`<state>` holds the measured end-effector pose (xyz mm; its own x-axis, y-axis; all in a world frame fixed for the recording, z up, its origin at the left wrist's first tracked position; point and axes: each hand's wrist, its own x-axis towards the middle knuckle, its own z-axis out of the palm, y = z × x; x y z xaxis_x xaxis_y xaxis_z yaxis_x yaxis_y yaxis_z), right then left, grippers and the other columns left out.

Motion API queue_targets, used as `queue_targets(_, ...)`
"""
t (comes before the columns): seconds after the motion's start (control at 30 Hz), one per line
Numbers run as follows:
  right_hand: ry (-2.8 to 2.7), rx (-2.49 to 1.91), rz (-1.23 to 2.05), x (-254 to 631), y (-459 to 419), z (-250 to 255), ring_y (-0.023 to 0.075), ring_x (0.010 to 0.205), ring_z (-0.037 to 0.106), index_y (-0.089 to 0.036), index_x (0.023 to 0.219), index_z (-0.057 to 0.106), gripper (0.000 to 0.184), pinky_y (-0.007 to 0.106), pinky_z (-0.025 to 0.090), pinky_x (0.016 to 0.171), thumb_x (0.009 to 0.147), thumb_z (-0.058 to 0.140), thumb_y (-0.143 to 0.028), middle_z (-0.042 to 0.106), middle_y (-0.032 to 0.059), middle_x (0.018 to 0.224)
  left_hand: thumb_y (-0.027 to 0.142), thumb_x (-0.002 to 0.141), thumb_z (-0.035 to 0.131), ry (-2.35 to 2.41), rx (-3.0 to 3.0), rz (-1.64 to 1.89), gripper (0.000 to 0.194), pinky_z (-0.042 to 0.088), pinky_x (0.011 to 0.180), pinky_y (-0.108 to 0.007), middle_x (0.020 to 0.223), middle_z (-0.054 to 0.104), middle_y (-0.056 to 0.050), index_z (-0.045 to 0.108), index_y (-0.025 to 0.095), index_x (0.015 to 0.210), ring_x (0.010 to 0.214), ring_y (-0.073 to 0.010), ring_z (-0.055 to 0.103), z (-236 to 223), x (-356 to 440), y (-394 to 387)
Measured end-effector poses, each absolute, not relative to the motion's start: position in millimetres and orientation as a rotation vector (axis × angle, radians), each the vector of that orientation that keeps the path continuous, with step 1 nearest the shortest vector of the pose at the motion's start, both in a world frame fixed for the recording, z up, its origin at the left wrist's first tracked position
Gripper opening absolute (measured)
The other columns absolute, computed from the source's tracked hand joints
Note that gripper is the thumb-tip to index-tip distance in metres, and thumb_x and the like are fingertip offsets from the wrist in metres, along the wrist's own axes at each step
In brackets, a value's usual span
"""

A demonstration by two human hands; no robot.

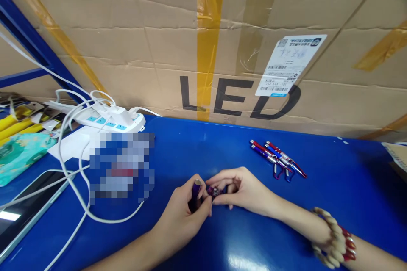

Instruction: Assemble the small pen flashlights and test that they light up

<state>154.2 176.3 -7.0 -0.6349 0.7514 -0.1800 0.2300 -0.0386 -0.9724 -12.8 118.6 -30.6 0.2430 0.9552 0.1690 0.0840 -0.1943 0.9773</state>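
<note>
My left hand (178, 220) is closed around a dark purple metal tube (196, 190), which stands nearly upright with its round, silvery end facing up. Close beside it, my right hand (246, 190) pinches a small purple part with a shiny, clear-looking front (215, 192). The fingertips of both hands almost meet, and I cannot tell whether the two pieces touch. To the right, beyond my right hand, several slim red and blue keychain flashlights (276, 159) with carabiner clips lie in a group on the blue table (190, 148).
A large cardboard box (152, 42) walls off the back. At left are a white power strip (117, 120) with looping cables (108, 221), a phone (30, 207), a teal patterned packet (25, 152) and yellow-handled items (19, 125). Another box (397, 156) stands at the right edge.
</note>
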Motion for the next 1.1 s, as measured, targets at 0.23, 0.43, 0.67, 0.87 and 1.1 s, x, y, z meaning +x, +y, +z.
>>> queue_targets(0.23, -1.694, -0.996, 1.806, 155.5, 178.3, -9.6, 0.0131, 0.064, 0.065, -0.010, 0.097, 0.068, 0.039, 0.016, 0.050, 0.045, 0.063, 0.075, -0.029, 0.069, 0.0075, 0.078, 0.039, 0.086, 0.050, 1.003, 1.447, 1.137, 0.028, 0.028, 0.045, -0.021, 0.061, 0.039, 0.004, 0.037, 0.019, 0.071, 0.048, -0.0116, 0.036, -29.7, -9.7, 114.3)
queue_targets(0.43, -1.782, -1.053, 1.736, 153.8, 172.0, -8.4, 0.0059, 0.042, 0.055, -0.008, 0.084, 0.071, 0.030, 0.013, 0.045, 0.039, 0.062, 0.076, -0.027, 0.060, 0.0008, 0.055, 0.040, 0.089, 0.050, 1.006, 1.514, 1.196, 0.032, 0.028, 0.048, -0.021, 0.060, 0.036, 0.005, 0.034, 0.019, 0.070, 0.051, -0.0124, 0.033, -37.8, -8.6, 115.1)
queue_targets(0.67, -2.027, -0.904, 1.585, 157.5, 172.2, -1.0, 0.0028, 0.049, 0.055, -0.014, 0.087, 0.072, 0.028, 0.009, 0.045, 0.046, 0.060, 0.077, -0.020, 0.055, -0.0014, 0.068, 0.038, 0.090, 0.049, 1.026, 1.570, 1.136, 0.029, 0.029, 0.047, -0.021, 0.062, 0.037, 0.004, 0.037, 0.019, 0.073, 0.050, -0.0122, 0.037, -41.9, -11.4, 116.3)
queue_targets(0.87, -2.019, -0.901, 1.666, 158.9, 174.9, -2.9, 0.0044, 0.050, 0.057, -0.015, 0.105, 0.067, 0.037, 0.012, 0.050, 0.047, 0.069, 0.071, -0.022, 0.059, 0.0008, 0.073, 0.039, 0.090, 0.050, 1.054, 1.542, 1.155, 0.029, 0.031, 0.045, -0.020, 0.061, 0.040, 0.004, 0.038, 0.019, 0.073, 0.047, -0.0119, 0.041, -42.7, -12.0, 116.8)
queue_targets(1.1, -1.896, -0.855, 1.844, 159.9, 179.2, -8.0, 0.0105, 0.065, 0.062, -0.014, 0.111, 0.064, 0.040, 0.014, 0.052, 0.048, 0.072, 0.068, -0.022, 0.064, 0.0043, 0.076, 0.039, 0.088, 0.052, 1.027, 1.402, 1.235, 0.026, 0.037, 0.046, -0.020, 0.061, 0.046, 0.003, 0.041, 0.018, 0.075, 0.050, -0.0129, 0.047, -40.6, -11.9, 121.0)
